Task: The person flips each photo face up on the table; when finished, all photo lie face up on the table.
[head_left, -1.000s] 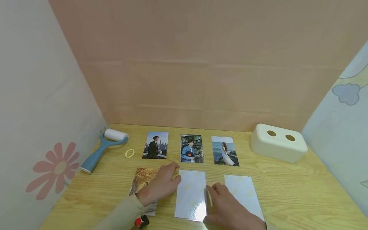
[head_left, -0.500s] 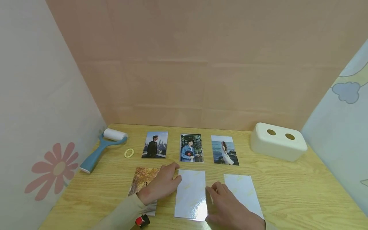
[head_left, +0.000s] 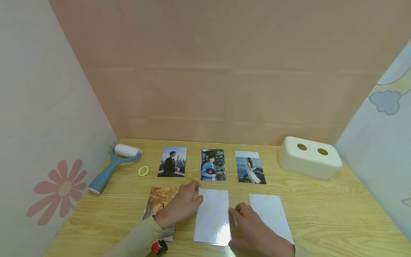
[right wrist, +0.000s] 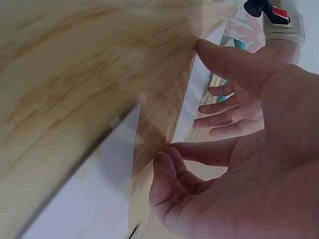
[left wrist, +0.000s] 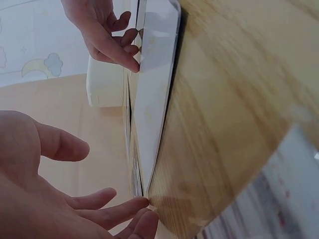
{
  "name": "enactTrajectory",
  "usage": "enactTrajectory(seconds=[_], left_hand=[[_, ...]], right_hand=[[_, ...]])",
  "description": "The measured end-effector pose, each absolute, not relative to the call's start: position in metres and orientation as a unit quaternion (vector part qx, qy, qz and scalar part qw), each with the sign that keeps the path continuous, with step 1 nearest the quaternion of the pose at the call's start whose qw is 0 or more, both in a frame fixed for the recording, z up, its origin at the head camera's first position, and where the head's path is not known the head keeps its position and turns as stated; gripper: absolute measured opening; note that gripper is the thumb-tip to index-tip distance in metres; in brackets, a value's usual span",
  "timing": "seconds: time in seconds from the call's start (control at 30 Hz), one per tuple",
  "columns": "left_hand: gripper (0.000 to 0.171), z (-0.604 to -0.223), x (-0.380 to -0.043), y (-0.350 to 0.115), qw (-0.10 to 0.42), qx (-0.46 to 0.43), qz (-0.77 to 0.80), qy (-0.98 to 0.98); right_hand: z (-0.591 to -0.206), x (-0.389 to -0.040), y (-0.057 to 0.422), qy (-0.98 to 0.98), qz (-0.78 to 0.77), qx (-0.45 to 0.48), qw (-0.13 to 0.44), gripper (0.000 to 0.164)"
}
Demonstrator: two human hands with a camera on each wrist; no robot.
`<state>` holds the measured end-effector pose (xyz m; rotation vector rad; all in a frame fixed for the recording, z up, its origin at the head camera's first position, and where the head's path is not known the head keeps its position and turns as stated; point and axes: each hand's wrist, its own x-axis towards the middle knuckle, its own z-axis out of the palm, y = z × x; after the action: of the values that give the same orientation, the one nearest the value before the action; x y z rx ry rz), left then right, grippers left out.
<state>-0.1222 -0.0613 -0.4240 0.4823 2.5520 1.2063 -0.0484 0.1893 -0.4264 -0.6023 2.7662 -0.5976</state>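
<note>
A glossy white card (head_left: 212, 214) with faint yellow marks lies flat in front of me, light glinting near its lower right corner. My left hand (head_left: 181, 205) reaches over an autumn photo (head_left: 158, 196), fingertips at the card's upper left corner; its thumb stands apart from the fingers in the left wrist view. On the opposite side, my right hand (head_left: 252, 228) touches the right edge with its index fingertip, and its thumb (right wrist: 224, 57) is lower along that edge. Part of a second white card (head_left: 266, 210) shows behind the right hand.
Three photos stand in a back row: a suited figure (head_left: 171, 161), a figure with a record (head_left: 213, 165) and a seaside figure (head_left: 250, 167). A blue-handled roller (head_left: 110, 169) and yellow ring (head_left: 143, 171) lie left. A cream box (head_left: 309, 157) with two holes sits back right.
The whole view shifts slightly. Both hands stay at the card's edges with almost no motion; the right thumb has moved slightly along the lower right side.
</note>
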Motion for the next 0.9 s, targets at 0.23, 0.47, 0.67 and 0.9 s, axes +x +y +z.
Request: enactTrajectory(seconds=[0.23, 0.47, 0.67, 0.9], left_hand=[[0.047, -0.4232, -0.1203, -0.0628, 0.133, 0.171, 0.466, 0.858], [0.047, -0.4209, -0.1184, -0.0638, 0.124, 0.174, 0.515, 0.83], [0.047, -0.4188, -0.1164, -0.0611, 0.095, 0.167, 0.53, 0.826], [0.048, -0.4173, -0.1138, -0.0566, 0.078, 0.156, 0.567, 0.805]], right_hand=[[-0.4253, -0.0492, 0.1883, 0.947, -0.194, -0.213, 0.138, 0.08], [-0.4247, -0.0487, 0.1896, 0.947, -0.191, -0.214, 0.143, 0.079], [-0.4254, -0.0504, 0.1895, 0.939, -0.24, -0.214, 0.123, 0.057], [-0.4238, -0.0546, 0.1835, 0.922, -0.314, -0.167, 0.154, 0.054]])
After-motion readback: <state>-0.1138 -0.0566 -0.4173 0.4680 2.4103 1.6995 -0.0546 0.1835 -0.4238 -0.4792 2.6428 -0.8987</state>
